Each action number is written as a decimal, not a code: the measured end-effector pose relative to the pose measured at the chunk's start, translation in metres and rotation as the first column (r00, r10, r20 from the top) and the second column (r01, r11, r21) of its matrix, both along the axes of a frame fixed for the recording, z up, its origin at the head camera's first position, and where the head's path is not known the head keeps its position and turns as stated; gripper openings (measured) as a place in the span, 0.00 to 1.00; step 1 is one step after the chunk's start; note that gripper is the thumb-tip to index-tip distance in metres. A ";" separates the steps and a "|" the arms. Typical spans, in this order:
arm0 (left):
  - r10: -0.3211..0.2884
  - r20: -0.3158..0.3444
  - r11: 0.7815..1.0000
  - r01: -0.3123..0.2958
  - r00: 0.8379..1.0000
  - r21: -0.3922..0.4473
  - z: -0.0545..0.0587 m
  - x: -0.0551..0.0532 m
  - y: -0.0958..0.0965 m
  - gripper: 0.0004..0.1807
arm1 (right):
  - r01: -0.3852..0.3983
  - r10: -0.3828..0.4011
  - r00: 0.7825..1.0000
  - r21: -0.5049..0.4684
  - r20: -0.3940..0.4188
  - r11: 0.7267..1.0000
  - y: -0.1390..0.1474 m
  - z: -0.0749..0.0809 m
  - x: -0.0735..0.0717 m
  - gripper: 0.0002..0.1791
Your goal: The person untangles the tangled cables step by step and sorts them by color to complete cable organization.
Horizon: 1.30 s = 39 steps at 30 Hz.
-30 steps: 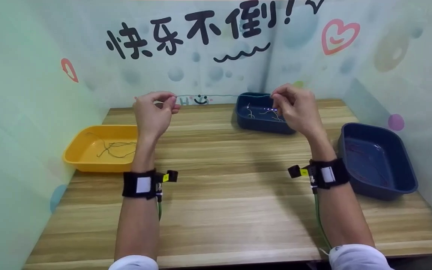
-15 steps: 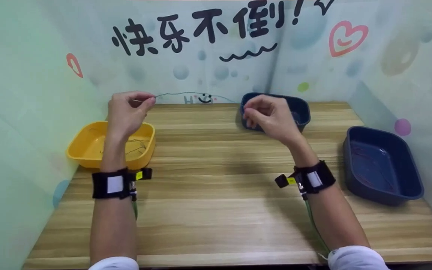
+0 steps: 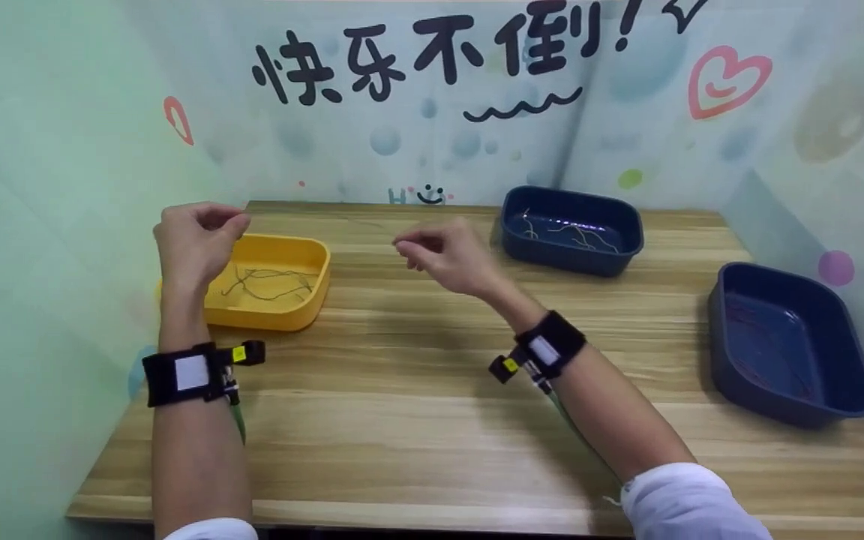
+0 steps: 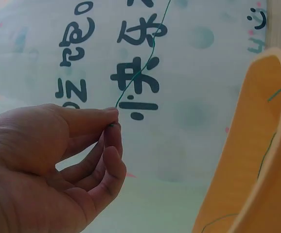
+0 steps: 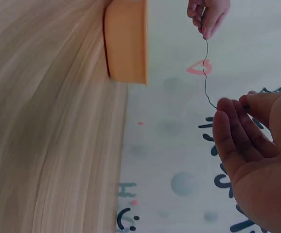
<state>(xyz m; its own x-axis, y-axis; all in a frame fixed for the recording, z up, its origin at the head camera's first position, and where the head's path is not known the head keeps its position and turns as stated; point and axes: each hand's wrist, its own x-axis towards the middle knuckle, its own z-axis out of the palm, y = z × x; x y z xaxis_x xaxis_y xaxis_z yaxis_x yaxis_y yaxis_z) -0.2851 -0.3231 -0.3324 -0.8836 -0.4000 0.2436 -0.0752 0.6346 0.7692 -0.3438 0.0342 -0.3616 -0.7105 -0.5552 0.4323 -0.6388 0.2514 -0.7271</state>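
Note:
A thin green thread spans the air between both hands; in the head view it is faint. My left hand pinches one end between thumb and index finger, above the yellow bin. The other end is pinched by my right hand, over the middle of the table; in the right wrist view its fingers partly hide the thread there. Between the hands the thread hangs slightly wavy. Several dark green threads lie inside the yellow bin, which my left arm partly covers.
A small blue bin with several pale yellowish threads stands at the back. To the right is a larger blue bin with reddish threads. The wooden table meets a printed backdrop behind.
Both hands have moved left, the right one farther, away from the back blue bin. The left hand has come over the yellow bin, with the thread still between the hands.

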 end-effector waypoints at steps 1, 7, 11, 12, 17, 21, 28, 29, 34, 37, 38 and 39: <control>0.020 0.006 1.000 -0.020 1.000 0.001 -0.003 -0.002 -0.003 0.19 | 0.002 -0.001 1.000 0.017 -0.023 1.000 -0.008 -0.001 -0.001 0.10; 0.119 0.114 0.992 -0.122 0.986 0.019 -0.017 -0.010 -0.019 0.21 | 0.035 -0.033 0.999 0.079 -0.031 0.996 -0.058 -0.012 -0.001 0.08; 0.167 0.188 0.985 -0.173 0.968 0.016 -0.022 -0.012 -0.029 0.22 | 0.065 -0.067 0.998 0.135 0.010 0.989 -0.091 -0.021 0.005 0.08; 0.178 0.201 0.983 -0.184 0.963 0.014 -0.023 -0.012 -0.030 0.22 | 0.073 -0.075 0.997 0.152 0.008 0.986 -0.098 -0.023 0.007 0.08; 0.179 0.250 0.982 -0.187 0.952 0.010 -0.032 -0.017 -0.030 0.22 | 0.124 -0.106 0.991 0.254 -0.080 0.959 -0.121 -0.030 0.010 0.08; 0.142 0.305 0.989 -0.144 0.942 -0.017 -0.038 -0.022 -0.027 0.21 | 0.137 -0.091 0.984 0.331 -0.150 0.933 -0.127 -0.034 0.007 0.09; 0.064 0.312 0.996 -0.040 0.948 -0.081 -0.039 -0.037 -0.010 0.21 | 0.101 -0.040 0.983 0.347 -0.179 0.932 -0.105 -0.035 0.000 0.10; 0.048 0.289 0.996 -0.023 0.956 -0.087 -0.039 -0.037 -0.007 0.21 | 0.090 -0.032 0.984 0.333 -0.173 0.939 -0.101 -0.035 -0.001 0.10; -0.096 0.117 0.983 0.112 0.989 -0.145 -0.032 -0.033 0.018 0.21 | 0.024 0.022 0.986 0.267 -0.168 0.963 -0.067 -0.034 -0.002 0.10; -0.228 0.012 0.954 0.226 0.974 -0.195 -0.026 -0.032 0.040 0.21 | -0.004 0.053 0.980 0.248 -0.193 0.969 -0.041 -0.035 -0.002 0.11; -0.276 -0.013 0.942 0.268 0.961 -0.203 -0.024 -0.032 0.048 0.21 | -0.009 0.059 0.978 0.243 -0.200 0.970 -0.032 -0.035 -0.002 0.11; -0.322 -0.031 0.929 0.310 0.946 -0.204 -0.022 -0.033 0.057 0.21 | -0.007 0.058 0.977 0.238 -0.207 0.971 -0.022 -0.036 -0.003 0.11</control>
